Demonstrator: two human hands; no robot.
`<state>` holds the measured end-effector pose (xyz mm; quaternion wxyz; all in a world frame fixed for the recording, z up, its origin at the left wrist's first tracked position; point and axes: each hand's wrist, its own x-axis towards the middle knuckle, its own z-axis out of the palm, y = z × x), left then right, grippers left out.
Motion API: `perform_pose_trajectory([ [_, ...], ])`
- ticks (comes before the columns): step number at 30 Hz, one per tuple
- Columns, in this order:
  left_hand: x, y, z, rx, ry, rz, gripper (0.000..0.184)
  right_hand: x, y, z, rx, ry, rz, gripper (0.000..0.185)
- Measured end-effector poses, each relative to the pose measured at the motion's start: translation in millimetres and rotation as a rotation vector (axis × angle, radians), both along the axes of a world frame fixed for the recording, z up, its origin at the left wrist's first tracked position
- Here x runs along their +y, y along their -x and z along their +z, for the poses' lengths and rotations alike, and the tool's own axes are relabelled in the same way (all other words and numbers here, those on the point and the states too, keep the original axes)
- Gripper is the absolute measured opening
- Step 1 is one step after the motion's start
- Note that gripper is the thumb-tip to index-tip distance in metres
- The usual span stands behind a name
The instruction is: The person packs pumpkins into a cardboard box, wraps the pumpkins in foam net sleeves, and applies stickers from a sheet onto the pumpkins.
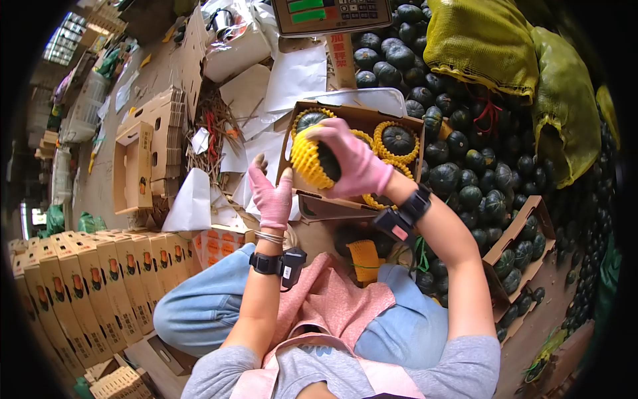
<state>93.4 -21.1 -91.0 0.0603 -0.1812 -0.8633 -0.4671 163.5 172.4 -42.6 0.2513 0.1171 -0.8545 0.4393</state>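
My right hand [353, 158], in a pink glove, grips a dark green squash [328, 161] partly wrapped in a yellow foam net [307, 159]. It holds the squash over the left part of an open cardboard box [421, 139]. Inside the box sit several more squashes in yellow nets, one being the netted squash [399, 139] at the right; my right hand and arm partly cover others. My gloved left hand [271, 198] is just left of the box, fingers apart and nothing in it. Whether its fingertips touch the box wall, I cannot tell.
A digital scale [332, 18] stands beyond the box. Loose squashes [465, 173] are heaped to the right, below yellow mesh sacks [482, 46]. Folded cartons [100, 279] line the left. White paper sheets [296, 83] lie behind, and yellow foam nets [364, 259] lie near my lap.
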Motion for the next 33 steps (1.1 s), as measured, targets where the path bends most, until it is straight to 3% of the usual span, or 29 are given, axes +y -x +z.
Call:
perform_pose_trajectory([
  [1,-12,11,-29,-0.007,0.095,0.011,0.053,-3,17,-5,0.018,0.005,0.110,0.080],
  [3,-24,13,-41,-0.838,-0.430,-0.140,0.055,-10,41,-17,-0.117,-0.054,0.264,0.077],
  [5,-31,9,-39,-1.219,-0.579,-0.120,0.052,-15,51,-28,-0.269,-0.130,0.336,0.073],
  [8,-32,4,-52,-1.054,-0.577,-0.186,0.041,-15,55,-31,-0.407,-0.500,0.280,0.072],
  [15,-33,6,-48,-1.046,-0.577,-0.206,0.045,-27,48,-57,-0.322,-0.713,0.221,0.065],
  [16,-37,7,-52,-1.029,-0.573,-0.242,0.045,-34,50,-63,-0.340,-0.760,0.233,0.052],
  [17,-42,11,-69,-0.842,-0.502,-0.374,0.043,-48,53,-95,-0.174,-0.804,0.121,0.036],
  [18,-52,18,-80,-0.844,-0.476,-0.427,0.046,-50,53,-89,-0.246,-0.847,0.130,0.035],
  [21,-49,21,-59,-1.365,-0.957,-0.258,0.058,-41,46,-54,-0.412,-1.029,0.200,0.045],
  [23,-49,22,-75,-0.259,0.035,-0.509,0.045,-24,29,-42,-0.374,-0.868,0.120,0.067],
  [24,-49,26,-78,-0.513,-0.124,-0.459,0.041,-9,9,-19,-0.281,-0.721,-0.002,0.063],
  [27,-48,24,-64,-0.294,0.107,-0.487,0.034,47,-66,0,-0.142,-0.274,-0.464,0.036],
  [28,-44,23,-66,-0.612,-0.125,-0.350,0.034,55,-96,3,-0.145,-0.189,-0.772,0.020],
  [30,-39,22,-69,-0.591,-0.088,-0.317,0.031,63,-151,-16,-0.564,-0.134,-0.964,0.020],
  [31,-41,22,-72,-0.447,0.049,-0.373,0.030,61,-167,-27,-0.991,-0.139,-0.895,0.022],
  [33,-48,22,-69,-0.034,0.383,-0.497,0.029,52,-192,-50,-1.442,-0.197,-0.620,0.034],
])
